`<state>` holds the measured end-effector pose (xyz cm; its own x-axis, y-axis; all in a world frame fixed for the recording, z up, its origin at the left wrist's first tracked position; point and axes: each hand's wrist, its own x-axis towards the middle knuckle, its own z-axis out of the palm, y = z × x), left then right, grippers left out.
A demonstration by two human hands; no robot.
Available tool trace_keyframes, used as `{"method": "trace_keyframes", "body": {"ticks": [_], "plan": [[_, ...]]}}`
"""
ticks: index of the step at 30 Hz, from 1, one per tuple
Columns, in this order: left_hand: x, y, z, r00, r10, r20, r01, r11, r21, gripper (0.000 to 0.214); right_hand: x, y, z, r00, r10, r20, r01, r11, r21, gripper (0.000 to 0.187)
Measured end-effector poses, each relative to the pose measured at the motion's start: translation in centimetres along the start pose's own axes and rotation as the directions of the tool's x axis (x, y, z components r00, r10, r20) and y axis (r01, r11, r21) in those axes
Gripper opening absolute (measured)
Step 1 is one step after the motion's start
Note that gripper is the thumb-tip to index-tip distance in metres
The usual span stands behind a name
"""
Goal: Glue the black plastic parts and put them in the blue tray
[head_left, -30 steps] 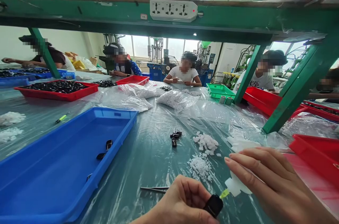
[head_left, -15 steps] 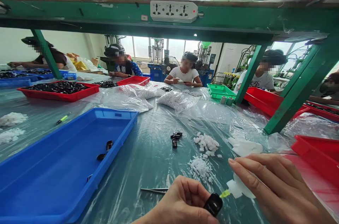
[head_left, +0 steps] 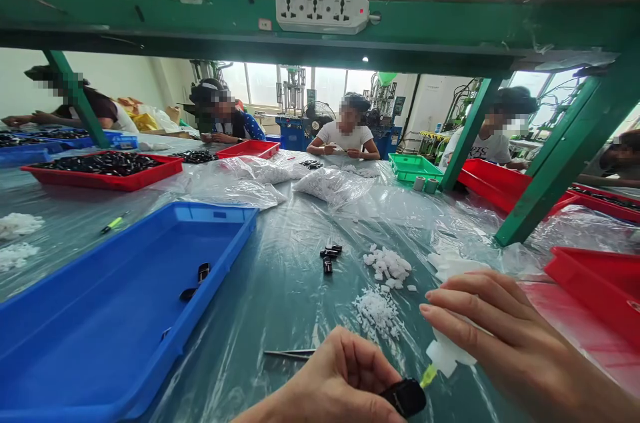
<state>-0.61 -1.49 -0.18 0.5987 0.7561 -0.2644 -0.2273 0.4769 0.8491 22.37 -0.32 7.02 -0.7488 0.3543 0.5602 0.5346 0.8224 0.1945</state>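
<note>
My left hand (head_left: 345, 376) pinches a small glossy black plastic part (head_left: 406, 399) at the bottom of the view. In my right hand (head_left: 510, 336) is a white squeeze bottle (head_left: 447, 353), tilted, with a yellow-green nozzle tip at the black part's upper edge. Whether the tip touches the part I cannot tell. My right fingers cover much of the bottle. Just beyond my hands lie a heap of tiny white pieces (head_left: 377, 314) and a heap of larger white pieces (head_left: 389, 266). Tweezers (head_left: 287, 354) lie left of my left hand, partly hidden by it.
A blue tray (head_left: 115, 316) with a few black parts stands left. Several black parts (head_left: 329, 256) lie mid-table. A red tray (head_left: 595, 290) is at right. Green posts (head_left: 545, 170) carry an overhead shelf with a power strip (head_left: 323, 11). Several people sit across the table.
The black part in my left hand has moved slightly right and down and turned flatter. My right hand and the bottle have shifted slightly left. The whole view has tilted a little.
</note>
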Motion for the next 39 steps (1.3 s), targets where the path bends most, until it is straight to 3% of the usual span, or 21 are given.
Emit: {"method": "trace_keyframes", "body": {"ticks": [10,22,32,39], "plan": [[-0.1,-0.1,-0.2,1.000,-0.011,0.008,0.011,1.000,0.008,0.030,-0.4,0.2,0.3,0.999,-0.019,0.043,0.015,0.997,0.079,0.029],[0.0,-0.1,0.0,0.999,-0.035,0.000,0.035,0.999,0.011,0.029,-0.3,0.4,1.0,0.998,-0.044,-0.050,0.049,0.994,0.100,0.031],[0.4,0.2,0.4,0.999,-0.012,-0.048,0.010,0.999,-0.045,0.030,-1.4,0.3,1.5,0.999,0.034,-0.029,-0.034,0.999,0.014,0.032],[0.5,0.5,0.2,1.000,-0.008,0.008,0.008,1.000,-0.025,0.031,-2.4,0.1,2.5,0.993,0.094,-0.074,-0.097,0.995,-0.037,0.034]]}}
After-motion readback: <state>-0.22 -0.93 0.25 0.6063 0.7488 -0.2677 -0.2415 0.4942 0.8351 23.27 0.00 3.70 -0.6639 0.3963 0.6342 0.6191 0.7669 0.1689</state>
